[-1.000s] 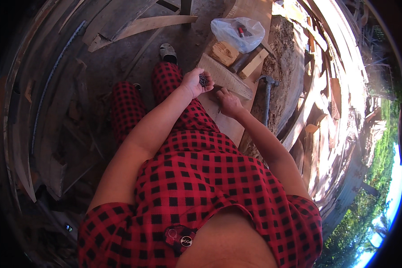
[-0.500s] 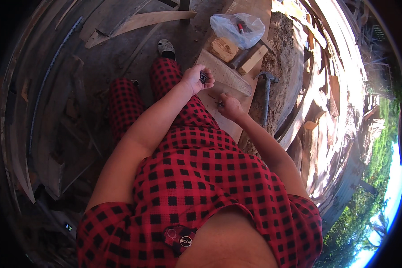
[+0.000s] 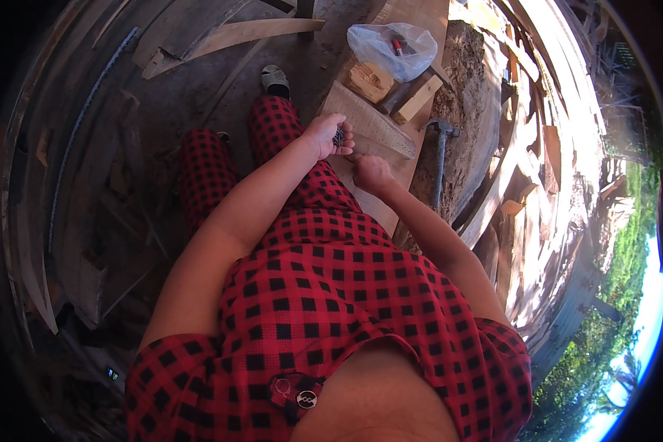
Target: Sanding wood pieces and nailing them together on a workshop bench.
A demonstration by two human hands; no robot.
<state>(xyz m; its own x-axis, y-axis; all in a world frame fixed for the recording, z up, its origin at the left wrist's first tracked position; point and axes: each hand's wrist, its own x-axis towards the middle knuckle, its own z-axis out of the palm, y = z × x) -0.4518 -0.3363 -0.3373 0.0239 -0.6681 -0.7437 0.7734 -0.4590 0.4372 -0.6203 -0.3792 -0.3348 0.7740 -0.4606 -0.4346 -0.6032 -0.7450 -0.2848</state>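
My left hand (image 3: 325,138) is cupped palm up over the thigh, its fingers curled around a small heap of dark nails (image 3: 338,135). Just right of it and nearer to me, my right hand (image 3: 374,174) is closed. What its fingertips hold, if anything, is hidden. A pale board (image 3: 367,118) with rows of small marks along its edge lies beyond both hands on a wide plank (image 3: 381,213). On the right, a hammer (image 3: 440,162) rests with its head pointing away from me.
Farther along the plank are a clear plastic bag (image 3: 412,60) with a red item inside, a rough wood block (image 3: 369,81) and a smaller pale block (image 3: 418,99). A rough log (image 3: 460,88) runs along the right. Scrap wood (image 3: 527,199) is piled beyond it.
My right hand has shifted slightly left, closer to my left hand. The left fingers have curled in a little more around the nails.
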